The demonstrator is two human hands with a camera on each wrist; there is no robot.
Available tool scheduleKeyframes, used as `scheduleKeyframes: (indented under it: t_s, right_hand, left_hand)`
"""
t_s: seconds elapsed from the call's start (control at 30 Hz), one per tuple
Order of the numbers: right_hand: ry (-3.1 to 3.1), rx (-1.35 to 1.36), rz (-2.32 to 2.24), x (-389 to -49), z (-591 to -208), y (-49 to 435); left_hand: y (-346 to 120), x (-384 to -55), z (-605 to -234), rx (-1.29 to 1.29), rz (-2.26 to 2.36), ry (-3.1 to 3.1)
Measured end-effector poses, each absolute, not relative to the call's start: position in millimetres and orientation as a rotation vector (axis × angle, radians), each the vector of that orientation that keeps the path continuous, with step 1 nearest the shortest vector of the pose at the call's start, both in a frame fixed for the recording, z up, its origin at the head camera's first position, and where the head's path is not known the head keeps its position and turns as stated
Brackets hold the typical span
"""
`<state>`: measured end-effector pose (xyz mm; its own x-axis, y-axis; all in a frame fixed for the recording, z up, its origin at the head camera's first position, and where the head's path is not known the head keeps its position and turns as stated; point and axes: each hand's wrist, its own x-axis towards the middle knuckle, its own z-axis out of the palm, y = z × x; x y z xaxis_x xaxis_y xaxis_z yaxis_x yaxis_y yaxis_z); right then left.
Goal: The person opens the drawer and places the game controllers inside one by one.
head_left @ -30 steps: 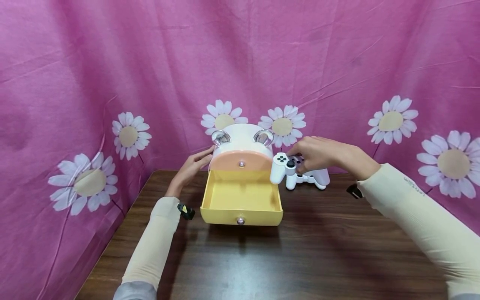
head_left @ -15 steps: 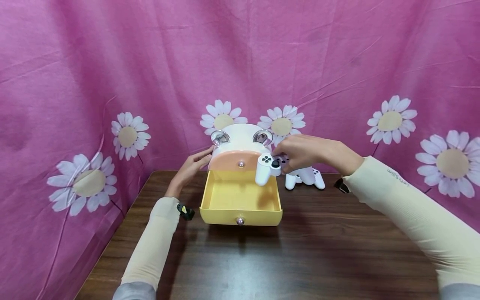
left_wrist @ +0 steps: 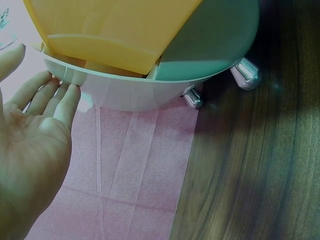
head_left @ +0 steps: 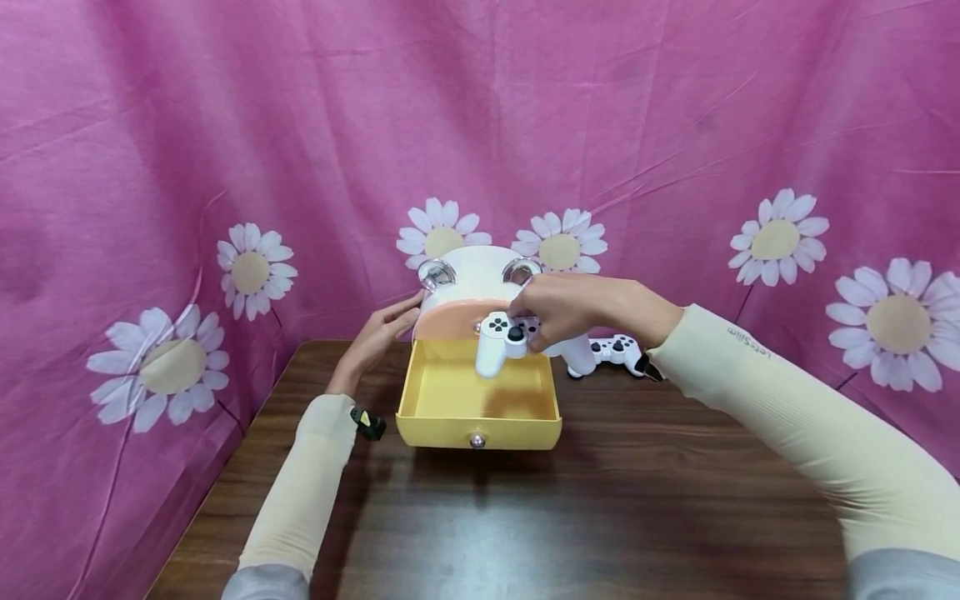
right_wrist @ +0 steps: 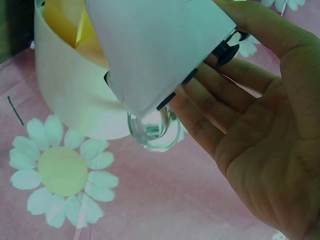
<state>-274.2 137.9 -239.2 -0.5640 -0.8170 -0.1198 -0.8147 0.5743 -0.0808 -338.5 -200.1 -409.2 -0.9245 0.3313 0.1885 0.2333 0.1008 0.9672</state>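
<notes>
The left arm (head_left: 296,492) is reaching forward and slanting inward, its wrist (head_left: 345,382) running nearly straight into the left grip (head_left: 378,337). There, 4 fingers (left_wrist: 68,107) are extending close together with a slight curve, the palm (left_wrist: 35,145) is facing the wrist camera, and the thumb (left_wrist: 10,62) is standing apart. The right arm (head_left: 795,429) is stretching diagonally inward from the right. The right grip (head_left: 581,307) is holding between thumb and fingers, its back facing upward.
</notes>
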Motion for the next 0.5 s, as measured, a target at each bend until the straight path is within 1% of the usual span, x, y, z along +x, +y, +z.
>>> scheduleKeyframes:
  t_s: [0.23, 0.5]
  right_hand:
    - [2.629, -1.439, 0.033, -274.9, -240.0, 117.8]
    - [2.613, -1.437, 0.092, -275.0, -249.4, 95.3]
  left_hand:
    - [-200.8, -339.3, -409.3, 0.575, 1.971, 2.276]
    - [-200.4, -339.7, -410.6, 0.575, 1.981, 2.267]
